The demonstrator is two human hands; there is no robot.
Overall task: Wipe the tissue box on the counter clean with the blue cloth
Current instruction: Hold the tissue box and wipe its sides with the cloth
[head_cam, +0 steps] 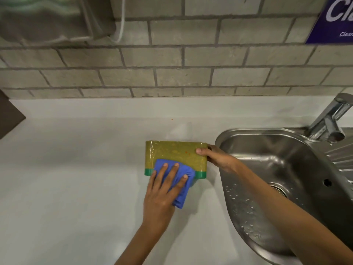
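The tissue box (175,153) is olive-yellow with a green base and lies on the white counter (76,169), just left of the sink. Small orange specks show on its upper face. My left hand (162,190) presses the folded blue cloth (181,180) flat against the box's near lower edge, fingers spread over the cloth. My right hand (215,155) grips the box's right end, thumb on the top face, the other fingers hidden behind the box.
A steel sink (277,169) with water drops lies right of the box, with a chrome tap (330,119) behind it. A grey brick wall (172,64) backs the counter. A dark object (9,113) sits at the far left edge.
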